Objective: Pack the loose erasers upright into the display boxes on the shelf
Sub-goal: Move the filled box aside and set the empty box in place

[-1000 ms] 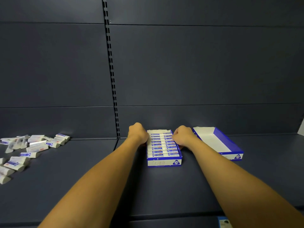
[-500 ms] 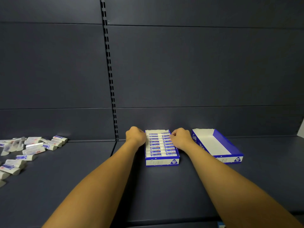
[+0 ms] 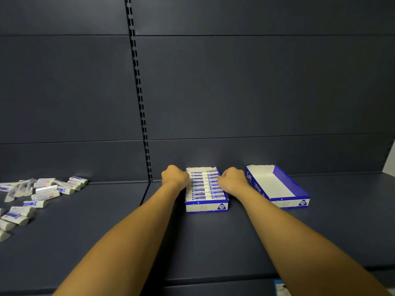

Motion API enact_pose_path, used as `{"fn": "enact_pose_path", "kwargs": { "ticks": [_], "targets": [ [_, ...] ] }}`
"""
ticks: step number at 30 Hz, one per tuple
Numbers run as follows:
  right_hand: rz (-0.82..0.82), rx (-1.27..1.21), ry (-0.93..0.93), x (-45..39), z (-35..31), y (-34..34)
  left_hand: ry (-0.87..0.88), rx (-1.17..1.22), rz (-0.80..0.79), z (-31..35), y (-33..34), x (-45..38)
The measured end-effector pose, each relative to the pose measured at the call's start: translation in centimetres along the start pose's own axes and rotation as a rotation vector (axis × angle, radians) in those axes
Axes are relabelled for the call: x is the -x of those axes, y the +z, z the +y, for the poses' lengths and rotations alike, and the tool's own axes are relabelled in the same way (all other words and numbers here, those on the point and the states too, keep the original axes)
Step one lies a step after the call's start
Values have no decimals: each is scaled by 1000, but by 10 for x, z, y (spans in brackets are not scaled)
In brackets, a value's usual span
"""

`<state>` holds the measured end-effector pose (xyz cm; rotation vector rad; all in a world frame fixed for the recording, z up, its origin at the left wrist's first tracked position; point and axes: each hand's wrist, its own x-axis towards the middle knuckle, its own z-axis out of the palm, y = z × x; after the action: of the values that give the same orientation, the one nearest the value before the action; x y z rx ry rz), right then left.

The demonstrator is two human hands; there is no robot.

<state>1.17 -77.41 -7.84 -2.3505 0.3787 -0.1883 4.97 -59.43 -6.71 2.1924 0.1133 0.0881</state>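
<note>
- Erasers in the head view (the only view): two tidy columns stand packed in the filled display box, which sits on the shelf at the centre, close to the back wall.
- The left hand is at the box's 9 o'clock side and the right hand at its 3 o'clock side, each with fingers curled at the wall. They look clamped on the box, though the fingertips are hidden, so I cannot tell how firmly.
- The step in hand looks like squaring or seating this box. To do it well, press evenly from both sides, keep the base flat on the shelf and move slowly, so that the upright rows do not topple or ride up.
- The empty display box lies at 3 o'clock of the filled one, angled, just beside the right forearm (mind the elbow, or it could get knocked).
- The loose erasers lie scattered at 9 o'clock, well apart from both boxes. They probably go into the empty box next.
</note>
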Motion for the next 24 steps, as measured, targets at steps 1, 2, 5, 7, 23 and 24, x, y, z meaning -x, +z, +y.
{"fn": "enact_pose_path", "kwargs": {
  "ticks": [1,2,5,7,23,24],
  "targets": [
    [3,2,0,0,0,0,-11,1,3,0,0,0],
    [6,6,0,0,-1,1,-21,-4,4,0,-1,1],
    [15,17,-3,-1,-1,2,-35,-39,3,-1,-2,1],
    [19,30,-4,-1,-1,2,-33,-42,1,-1,-3,1],
    [78,139,10,1,15,-24,5,-71,-76,22,20,12],
    [67,137,3,2,14,-27,3,-76,-76,24,19,14]
  ]
}}
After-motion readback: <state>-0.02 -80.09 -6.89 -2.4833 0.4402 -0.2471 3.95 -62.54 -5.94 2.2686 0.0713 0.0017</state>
